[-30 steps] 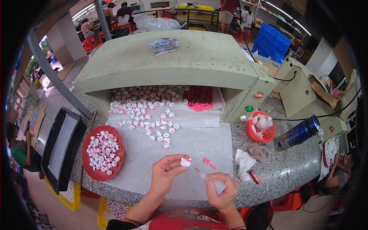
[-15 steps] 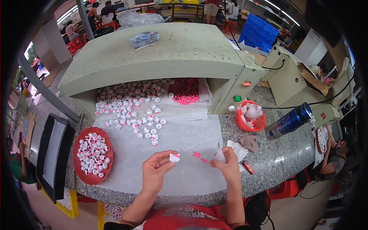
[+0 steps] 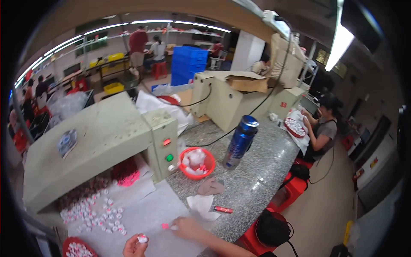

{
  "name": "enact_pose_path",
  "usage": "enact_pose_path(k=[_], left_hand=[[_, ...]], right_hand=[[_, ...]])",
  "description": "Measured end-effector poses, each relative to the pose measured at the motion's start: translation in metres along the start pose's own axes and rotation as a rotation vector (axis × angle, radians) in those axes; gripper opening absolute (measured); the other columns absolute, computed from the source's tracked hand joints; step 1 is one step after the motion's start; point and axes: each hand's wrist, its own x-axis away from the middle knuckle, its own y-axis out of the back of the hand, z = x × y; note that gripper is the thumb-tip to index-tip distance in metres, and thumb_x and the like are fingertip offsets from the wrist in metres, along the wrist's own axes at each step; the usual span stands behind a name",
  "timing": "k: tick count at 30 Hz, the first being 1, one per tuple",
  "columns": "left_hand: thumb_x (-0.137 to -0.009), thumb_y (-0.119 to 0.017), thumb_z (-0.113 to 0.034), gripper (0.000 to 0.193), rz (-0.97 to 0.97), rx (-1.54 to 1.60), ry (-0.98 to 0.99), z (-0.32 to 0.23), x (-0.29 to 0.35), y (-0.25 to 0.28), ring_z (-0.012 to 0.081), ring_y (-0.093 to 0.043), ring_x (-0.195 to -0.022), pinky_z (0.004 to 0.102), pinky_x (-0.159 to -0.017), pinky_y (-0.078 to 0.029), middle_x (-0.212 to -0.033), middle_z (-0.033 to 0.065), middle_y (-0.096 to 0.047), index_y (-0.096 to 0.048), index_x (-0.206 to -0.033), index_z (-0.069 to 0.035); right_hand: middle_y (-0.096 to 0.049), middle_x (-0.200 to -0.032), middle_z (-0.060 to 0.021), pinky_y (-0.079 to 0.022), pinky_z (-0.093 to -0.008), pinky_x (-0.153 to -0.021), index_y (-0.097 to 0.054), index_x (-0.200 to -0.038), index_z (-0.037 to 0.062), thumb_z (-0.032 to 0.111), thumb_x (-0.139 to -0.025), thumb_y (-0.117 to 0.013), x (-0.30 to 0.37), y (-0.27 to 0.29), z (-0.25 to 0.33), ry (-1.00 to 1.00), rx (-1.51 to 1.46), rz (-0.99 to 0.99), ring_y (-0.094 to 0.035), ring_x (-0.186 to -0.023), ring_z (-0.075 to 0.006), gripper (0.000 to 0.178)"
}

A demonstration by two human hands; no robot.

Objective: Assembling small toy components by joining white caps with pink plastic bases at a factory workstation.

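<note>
At the lower edge, my left hand (image 3: 134, 247) pinches a small rounded white piece with pink marks (image 3: 142, 238) between thumb and fingers. My right hand (image 3: 188, 228) is low over the white paper sheet (image 3: 165, 201), its fingers drawn together beside a few tiny pink pieces (image 3: 165, 225). A whitish bit shows at its fingertips, too blurred to name. Many similar white pieces (image 3: 96, 214) lie spread on the sheet, to the left of my hands. More fill a red scalloped dish (image 3: 66, 246), partly cut off at the lower left.
A beige tunnel-shaped machine (image 3: 90, 132) with pink pieces (image 3: 128, 177) inside stands behind. Right of it are a red bowl (image 3: 209, 165) with crumpled plastic, a blue bottle (image 3: 240, 143), a cloth (image 3: 211, 186) and a red tube (image 3: 223, 209). Another person (image 3: 325, 128) sits farther right.
The view has swung to the right and up, so the bench sits lower left. My left hand still holds the white piece; my right hand has come to the tiny pink pieces.
</note>
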Motion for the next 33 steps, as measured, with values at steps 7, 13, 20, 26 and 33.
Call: enact_pose_path(k=[7,13,20,26,33], left_hand=[[-0.081,-0.058,-0.027,0.037,0.085,-0.211,-0.147,-0.009,0.008,-0.011,0.0245,-0.056,-0.089,0.0338,-0.08,-0.043,-0.097,0.0171,-0.061,-0.059,-0.102,0.003],[-0.071,-0.056,0.012,0.033,0.088,0.154,-0.035,-0.011,0.0,-0.02,0.0178,-0.06,-0.086,0.0251,-0.074,-0.049,-0.098,0.0149,-0.06,-0.053,-0.104,0.008],[-0.075,-0.055,0.013,0.029,0.204,0.275,-0.096,-0.008,0.005,-0.022,0.0191,-0.058,-0.093,0.0267,-0.08,-0.05,-0.105,0.0162,-0.056,-0.054,-0.103,0.007],[-0.075,-0.055,0.014,0.032,0.247,0.16,-0.277,0.001,0.013,-0.009,0.0211,-0.057,-0.096,0.0295,-0.083,-0.05,-0.11,0.0167,-0.052,-0.054,-0.105,0.006],[-0.076,-0.055,0.012,0.026,0.296,0.242,-0.235,-0.01,0.012,-0.003,0.0214,-0.057,-0.096,0.029,-0.082,-0.049,-0.109,0.0159,-0.053,-0.056,-0.102,0.006]], right_hand=[[-0.063,-0.082,-0.0133,-0.048,-0.0349,-0.068,-0.062,-0.084,0.0045,0.02,-0.074,-0.063,0.015,0.027,0.031,0.068,-0.532,-0.153,-0.061,-0.076,-0.0292,0.019],[-0.062,-0.078,-0.0069,-0.045,-0.0257,-0.07,-0.064,-0.082,0.003,0.002,-0.072,-0.065,0.015,0.064,0.069,0.311,-0.782,-0.162,-0.057,-0.073,-0.0131,0.01],[-0.062,-0.074,-0.0017,-0.043,-0.0188,-0.061,-0.062,-0.079,0.0017,0.0,-0.072,-0.068,0.029,0.055,0.088,0.026,-0.962,-0.057,-0.053,-0.067,-0.0058,0.009],[-0.061,-0.073,-0.0002,-0.042,-0.0177,-0.06,-0.062,-0.079,0.0013,0.001,-0.072,-0.069,0.033,0.042,0.09,-0.057,-0.985,-0.043,-0.052,-0.066,-0.004,0.01],[-0.059,-0.073,-0.0008,-0.042,-0.018,-0.06,-0.063,-0.081,0.0008,-0.002,-0.069,-0.069,0.035,0.039,0.097,0.041,-0.976,-0.11,-0.053,-0.067,-0.0055,0.014]])
